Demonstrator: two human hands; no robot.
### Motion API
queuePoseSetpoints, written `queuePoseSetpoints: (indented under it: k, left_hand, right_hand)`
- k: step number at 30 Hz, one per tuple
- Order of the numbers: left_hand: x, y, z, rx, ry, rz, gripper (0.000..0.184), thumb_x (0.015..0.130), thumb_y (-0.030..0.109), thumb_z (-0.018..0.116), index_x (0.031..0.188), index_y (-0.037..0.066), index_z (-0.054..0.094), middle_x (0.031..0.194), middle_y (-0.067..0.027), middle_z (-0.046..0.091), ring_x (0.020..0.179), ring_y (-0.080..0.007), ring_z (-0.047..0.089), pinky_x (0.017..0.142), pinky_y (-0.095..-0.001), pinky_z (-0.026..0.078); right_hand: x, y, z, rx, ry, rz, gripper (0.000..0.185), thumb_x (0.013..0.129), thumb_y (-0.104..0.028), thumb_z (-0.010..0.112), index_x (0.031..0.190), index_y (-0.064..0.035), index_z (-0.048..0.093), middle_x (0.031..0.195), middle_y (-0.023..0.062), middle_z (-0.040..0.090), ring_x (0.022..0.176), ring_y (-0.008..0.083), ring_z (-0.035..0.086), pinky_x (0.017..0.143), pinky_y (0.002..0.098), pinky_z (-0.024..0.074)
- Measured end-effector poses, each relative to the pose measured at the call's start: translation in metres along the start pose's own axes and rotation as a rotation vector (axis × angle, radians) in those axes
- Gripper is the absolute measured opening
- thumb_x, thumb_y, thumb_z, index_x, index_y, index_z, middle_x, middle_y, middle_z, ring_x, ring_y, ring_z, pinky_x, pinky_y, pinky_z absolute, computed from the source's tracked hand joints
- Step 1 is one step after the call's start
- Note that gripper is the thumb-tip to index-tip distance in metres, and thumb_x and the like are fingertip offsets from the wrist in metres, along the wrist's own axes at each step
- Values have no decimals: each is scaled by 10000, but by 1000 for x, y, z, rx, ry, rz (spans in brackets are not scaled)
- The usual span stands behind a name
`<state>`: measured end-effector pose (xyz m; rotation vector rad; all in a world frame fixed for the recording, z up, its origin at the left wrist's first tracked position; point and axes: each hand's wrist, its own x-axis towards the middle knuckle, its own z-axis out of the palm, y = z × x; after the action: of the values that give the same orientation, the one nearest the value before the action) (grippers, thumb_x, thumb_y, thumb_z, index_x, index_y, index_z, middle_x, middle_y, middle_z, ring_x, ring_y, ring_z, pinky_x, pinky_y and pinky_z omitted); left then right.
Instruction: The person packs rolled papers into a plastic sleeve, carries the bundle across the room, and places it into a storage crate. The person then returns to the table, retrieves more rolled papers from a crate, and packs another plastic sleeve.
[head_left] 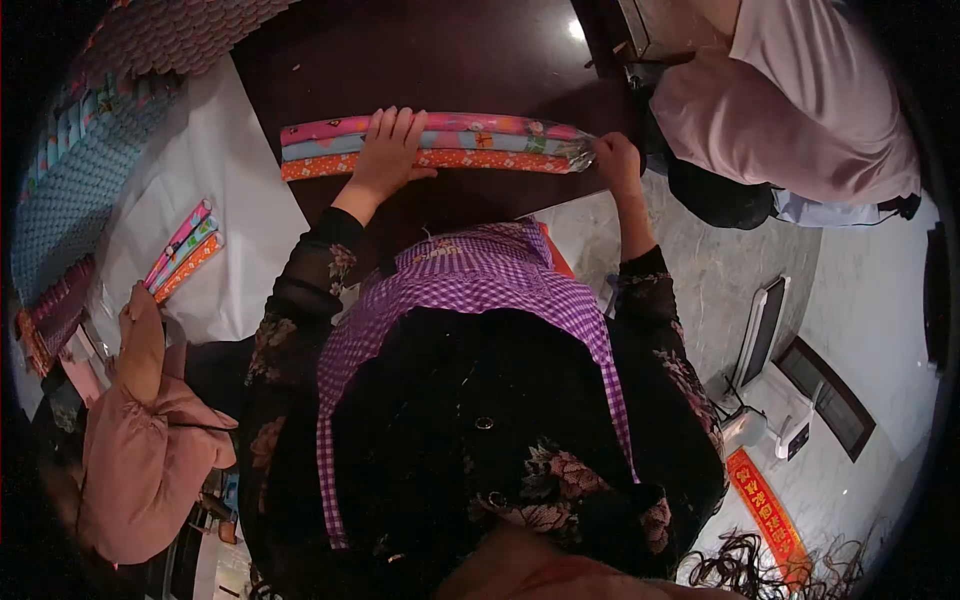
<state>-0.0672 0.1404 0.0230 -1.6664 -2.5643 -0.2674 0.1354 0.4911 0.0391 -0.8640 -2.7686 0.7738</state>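
Note:
Three patterned rolls that look like wrapping paper, pink, light blue and orange, lie side by side in a clear plastic sleeve [582, 158] on the dark table. My left hand [392, 152] rests across the rolls left of their middle, fingers stretched out flat over the pink roll [480, 123] and the blue roll [450, 141]. Below these is the orange roll [490, 160], near my left thumb. At the right end, the fingers of my right hand [617, 163] are closed on the gathered plastic of the sleeve.
On the left, another person's hand [143, 303] touches a similar three-roll bundle [185, 250] on a white surface [245, 190]. Stacked rolls [75, 190] rise behind it. A person in pale pink clothing [770, 120] sits at the right. The dark table [420, 60] extends ahead.

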Motion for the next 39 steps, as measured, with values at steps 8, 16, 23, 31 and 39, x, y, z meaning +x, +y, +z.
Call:
queuePoseSetpoints:
  k: [8, 16, 23, 31, 39]
  left_hand:
    - [4, 2, -11, -9, -56, -22, 1004, 647, 630, 713, 1363, -4, 406, 1254, -163, 459, 1202, -353, 427, 1080, -490, 304]
    - [4, 1, -12, 76, -259, -53, 1077, 707, 704, 639, 1461, 20, 288, 1383, -189, 389, 1302, -373, 345, 1116, -503, 252]
    - [-2, -2, -7, -22, -50, -45, 982, 671, 647, 690, 1371, 20, 406, 1267, -165, 449, 1207, -359, 413, 1086, -494, 285]
    - [-2, 0, -11, 9, -123, -57, 991, 720, 660, 644, 1411, 6, 365, 1323, -163, 429, 1275, -378, 363, 1111, -498, 248]
    - [-3, 0, -6, 34, -110, -69, 997, 710, 682, 622, 1418, 23, 378, 1357, -155, 435, 1299, -384, 359, 1125, -494, 240]
  right_hand:
    - [-17, -4, -5, 910, -333, 553, 234, 897, -267, 653, 943, -38, 655, 657, -21, 532, 545, 71, 464, 478, 245, 361]
    - [-11, 23, 1, 824, -245, 534, 151, 873, -209, 663, 882, -60, 637, 668, -55, 508, 540, 53, 432, 448, 226, 321]
    - [-18, 143, -21, 388, 53, -116, 142, 825, -90, 670, 931, -18, 609, 922, 37, 646, 740, 183, 597, 581, 303, 483]
    - [-2, 58, -12, 726, -281, 598, 296, 931, -311, 632, 1073, -51, 632, 886, 9, 604, 810, 119, 572, 714, 307, 467]
    - [6, 69, 9, 1292, -315, 379, 213, 933, -200, 617, 1028, -9, 625, 958, 59, 617, 834, 167, 561, 762, 313, 471]
